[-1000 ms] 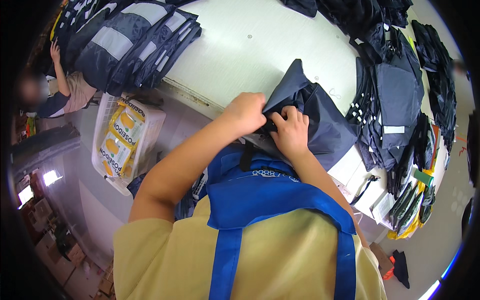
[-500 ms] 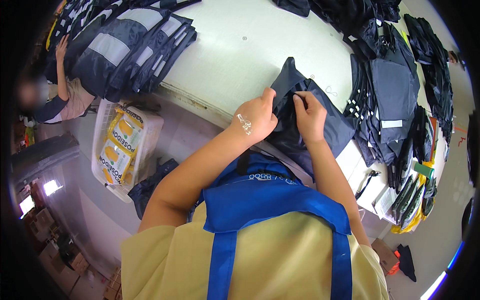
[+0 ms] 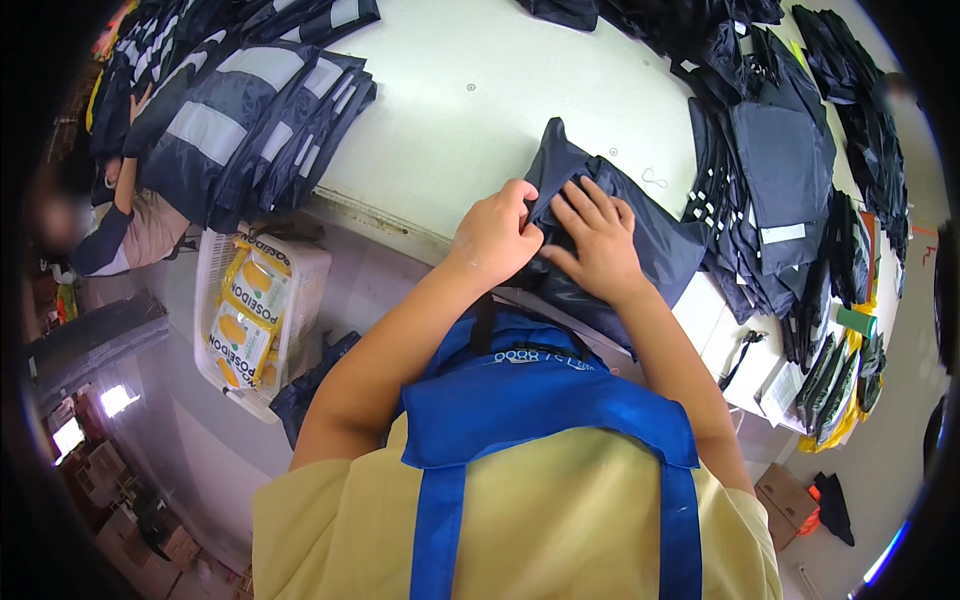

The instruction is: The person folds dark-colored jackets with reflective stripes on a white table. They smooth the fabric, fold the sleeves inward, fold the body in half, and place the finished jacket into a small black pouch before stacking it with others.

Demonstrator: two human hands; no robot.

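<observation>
A dark navy garment of thin, slightly shiny fabric lies bunched at the near edge of the pale table, right in front of my body. My left hand pinches the fabric at its left side, where a pointed flap stands up beyond my fingers. With fingers spread, my right hand rests flat on top of the garment, just right of the left hand. Part of the garment's near side is hidden behind my hands and forearms.
Folded dark garments with grey bands are piled at the left, near a co-worker's arm. More dark garments are stacked at the right. Below the left edge stands a white crate of yellow-and-white packages. Cardboard boxes sit lower right.
My right hand has gone from pinching the fabric to lying spread on it, a little to the left. My left hand still grips the garment. The whole view has shifted slightly.
</observation>
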